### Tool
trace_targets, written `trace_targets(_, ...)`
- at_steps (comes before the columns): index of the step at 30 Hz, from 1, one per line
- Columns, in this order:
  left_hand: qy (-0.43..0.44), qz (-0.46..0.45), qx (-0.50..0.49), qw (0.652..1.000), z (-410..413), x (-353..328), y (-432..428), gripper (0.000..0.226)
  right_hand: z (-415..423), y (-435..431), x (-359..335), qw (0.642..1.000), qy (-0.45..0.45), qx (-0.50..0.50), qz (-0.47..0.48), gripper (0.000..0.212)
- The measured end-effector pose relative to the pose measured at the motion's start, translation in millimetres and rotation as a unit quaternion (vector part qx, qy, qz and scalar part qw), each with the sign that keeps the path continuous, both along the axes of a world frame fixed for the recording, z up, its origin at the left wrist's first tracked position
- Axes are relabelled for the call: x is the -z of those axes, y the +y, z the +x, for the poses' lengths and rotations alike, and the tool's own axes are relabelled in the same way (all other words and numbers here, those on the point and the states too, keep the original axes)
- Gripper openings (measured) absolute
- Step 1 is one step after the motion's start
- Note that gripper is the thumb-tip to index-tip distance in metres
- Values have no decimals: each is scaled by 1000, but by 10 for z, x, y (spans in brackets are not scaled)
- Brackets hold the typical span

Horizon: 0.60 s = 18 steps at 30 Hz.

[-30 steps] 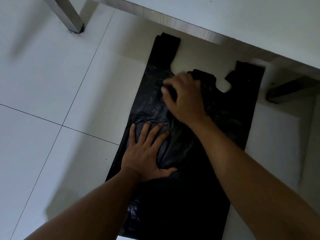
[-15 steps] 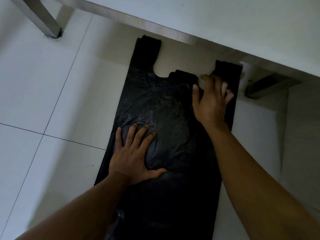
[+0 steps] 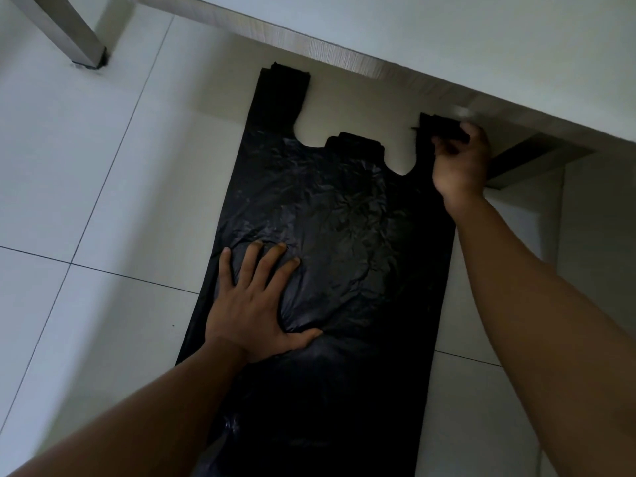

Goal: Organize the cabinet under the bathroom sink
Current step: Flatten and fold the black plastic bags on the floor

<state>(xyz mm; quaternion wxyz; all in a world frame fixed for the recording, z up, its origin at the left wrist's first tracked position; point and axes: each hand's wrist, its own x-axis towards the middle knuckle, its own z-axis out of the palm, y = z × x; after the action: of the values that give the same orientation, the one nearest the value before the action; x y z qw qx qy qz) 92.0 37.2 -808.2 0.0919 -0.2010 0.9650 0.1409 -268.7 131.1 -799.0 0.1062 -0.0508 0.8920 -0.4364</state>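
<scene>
A black plastic bag (image 3: 347, 215) with two handle loops lies spread flat on the white tile floor. My left hand (image 3: 256, 306) presses flat on its lower left part, fingers spread. At the far right, my right hand (image 3: 459, 165) grips the bag's right handle (image 3: 438, 127), fingers curled round its end. The left handle (image 3: 284, 91) lies straight toward the cabinet.
The cabinet's lower edge (image 3: 344, 53) runs across the top, just beyond the bag's handles. One metal leg (image 3: 65, 32) stands at the top left, and a second leg (image 3: 530, 160) sits behind my right hand. A tile floor (image 3: 86, 166) stretches to the left.
My right hand has slid from the bag's middle out to the right handle and curled round its end. The left hand has stayed pressed in place.
</scene>
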Motion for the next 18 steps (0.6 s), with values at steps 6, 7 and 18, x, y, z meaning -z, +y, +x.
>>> trace_targets(6,2,-4,-2,1000,-2,-3,2,113,-161,-43,-57,990,69,-24,118,42)
trace_targets(7,2,-5,-2,1000,-3,-3,2,113,-81,-8,-68,980,137,-35,139,43)
trace_targets(18,16,-1,-1,1000,12,17,-4,113,133,132,175,897,107,-250,348,82)
